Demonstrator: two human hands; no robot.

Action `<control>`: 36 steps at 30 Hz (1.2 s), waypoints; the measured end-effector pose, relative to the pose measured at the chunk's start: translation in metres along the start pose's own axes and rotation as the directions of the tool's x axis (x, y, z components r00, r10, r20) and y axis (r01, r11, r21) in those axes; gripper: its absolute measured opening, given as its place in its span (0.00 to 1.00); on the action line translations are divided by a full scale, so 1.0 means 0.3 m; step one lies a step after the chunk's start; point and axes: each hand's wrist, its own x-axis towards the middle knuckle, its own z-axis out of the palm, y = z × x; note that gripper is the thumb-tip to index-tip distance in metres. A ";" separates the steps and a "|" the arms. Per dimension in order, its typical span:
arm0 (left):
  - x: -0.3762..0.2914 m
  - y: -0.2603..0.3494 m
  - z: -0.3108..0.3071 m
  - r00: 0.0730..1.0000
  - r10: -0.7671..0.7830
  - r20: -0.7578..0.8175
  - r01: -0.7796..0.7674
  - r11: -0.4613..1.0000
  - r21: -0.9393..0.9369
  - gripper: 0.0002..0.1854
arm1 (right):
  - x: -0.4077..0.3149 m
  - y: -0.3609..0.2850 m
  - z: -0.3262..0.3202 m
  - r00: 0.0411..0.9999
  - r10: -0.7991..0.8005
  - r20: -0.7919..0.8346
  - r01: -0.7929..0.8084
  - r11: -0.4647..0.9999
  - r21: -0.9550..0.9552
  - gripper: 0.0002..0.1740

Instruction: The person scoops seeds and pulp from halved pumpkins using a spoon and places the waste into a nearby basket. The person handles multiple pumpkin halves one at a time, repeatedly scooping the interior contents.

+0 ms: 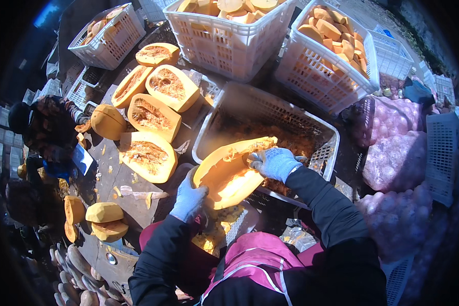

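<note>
My left hand, in a blue knit glove, grips the outer rind of a halved orange pumpkin. The pumpkin is tilted, with its hollow towards me and the inner wall largely bare. My right hand, gloved alike, is curled at the far right end of the hollow, against stringy pulp. Whether it holds a small tool there is hidden by the fingers. Beneath and beyond the pumpkin stands a white plastic crate with pulp and seeds on its bottom.
Several seeded pumpkin halves lie on the board at left. Crates of cut pumpkin stand beyond. Net sacks of onions are at right. Another person works at far left beside a blade. Below my hands is a scrap basket.
</note>
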 end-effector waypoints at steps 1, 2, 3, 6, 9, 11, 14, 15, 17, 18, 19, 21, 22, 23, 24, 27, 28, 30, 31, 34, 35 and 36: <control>0.000 0.015 0.003 1.000 -0.005 0.011 0.005 1.000 0.001 0.35 | -0.004 0.042 0.017 0.997 -0.007 -0.072 0.006 1.000 -0.017 0.31; -0.005 0.033 0.009 1.000 -0.009 0.022 0.009 1.000 0.003 0.35 | -0.007 0.070 0.040 0.996 0.024 -0.086 -0.026 0.999 -0.020 0.32; -0.009 0.046 0.010 1.000 -0.014 0.026 0.014 1.000 0.004 0.35 | -0.015 0.074 0.047 0.994 0.049 -0.099 -0.052 0.998 -0.025 0.32; -0.012 0.017 -0.028 0.997 -0.069 0.031 0.068 0.997 0.034 0.35 | -0.031 0.106 0.048 0.987 0.049 -0.152 -0.047 0.999 0.021 0.34; -0.073 0.033 -0.069 0.990 -0.137 0.043 0.136 0.990 0.026 0.36 | -0.116 0.035 0.003 0.981 -0.008 -0.194 0.026 0.996 0.089 0.28; -0.102 0.054 -0.062 0.982 -0.184 0.035 0.184 0.983 -0.006 0.36 | -0.118 -0.033 0.072 0.942 -0.147 -0.301 0.156 0.988 0.004 0.26; -0.130 0.041 -0.057 0.981 -0.195 0.008 0.195 0.979 -0.054 0.36 | -0.084 -0.198 0.095 0.906 -0.357 -0.226 0.341 0.934 -0.108 0.26; -0.130 0.011 -0.069 0.987 -0.161 -0.005 0.161 0.987 -0.031 0.36 | -0.041 -0.200 0.101 0.904 -0.370 -0.213 0.354 0.928 -0.112 0.26; -0.123 0.012 -0.071 0.989 -0.145 -0.004 0.145 0.989 -0.026 0.36 | -0.037 -0.137 0.066 0.930 -0.318 -0.183 0.288 0.942 -0.175 0.22; -0.131 0.034 -0.072 0.985 -0.173 0.002 0.173 0.984 -0.045 0.36 | -0.054 -0.069 0.058 0.976 -0.157 -0.150 0.126 0.972 -0.198 0.24; -0.140 0.042 -0.069 0.980 -0.201 0.011 0.201 0.977 -0.066 0.36 | -0.069 0.025 0.046 0.992 -0.023 -0.126 0.016 0.998 -0.056 0.28; -0.130 0.012 -0.061 0.995 -0.092 -0.040 0.092 0.996 -0.016 0.36 | -0.104 0.133 0.052 0.959 0.150 -0.240 -0.152 0.988 0.009 0.33; -0.122 -0.022 -0.054 0.997 -0.046 -0.054 0.047 0.999 0.017 0.36 | -0.123 0.116 0.031 0.961 0.163 -0.223 -0.170 0.985 -0.009 0.33; -0.115 -0.053 -0.050 0.998 0.001 -0.067 0.003 0.999 0.050 0.36 | -0.136 0.085 0.010 0.963 0.176 -0.206 -0.186 0.982 -0.028 0.33; -0.102 -0.078 -0.056 0.998 0.019 -0.065 -0.017 0.999 0.042 0.36 | -0.158 0.018 -0.014 0.979 0.097 -0.178 -0.098 0.995 0.004 0.33; -0.117 -0.027 -0.042 0.996 -0.009 -0.085 0.021 0.990 0.142 0.36 | -0.135 -0.200 0.032 0.983 -0.177 -0.054 0.175 0.984 -0.036 0.32; -0.112 -0.031 -0.035 0.997 0.003 -0.076 0.004 0.995 0.096 0.36 | -0.113 -0.185 0.042 0.985 -0.168 -0.040 0.167 0.986 -0.016 0.31; -0.108 -0.054 -0.028 0.998 0.017 -0.059 -0.017 1.000 -0.001 0.37 | -0.035 -0.145 0.053 0.988 -0.151 -0.002 0.151 0.988 0.028 0.31; -0.108 -0.046 -0.032 0.999 -0.011 -0.047 0.011 1.000 0.016 0.37 | -0.046 -0.082 -0.022 0.998 -0.006 0.066 0.009 0.999 -0.040 0.31; -0.094 -0.019 -0.041 0.998 0.036 -0.048 -0.030 0.993 0.118 0.37 | -0.077 0.017 -0.095 0.991 0.116 0.072 -0.103 0.981 -0.162 0.30; -0.087 -0.035 -0.037 0.996 0.065 -0.058 -0.055 0.987 0.153 0.37 | -0.080 0.017 -0.105 0.989 0.132 0.067 -0.118 0.975 -0.186 0.29; -0.083 -0.052 -0.040 0.993 0.093 -0.067 -0.079 0.978 0.192 0.37 | -0.087 -0.012 -0.114 0.992 0.099 0.076 -0.080 0.972 -0.221 0.28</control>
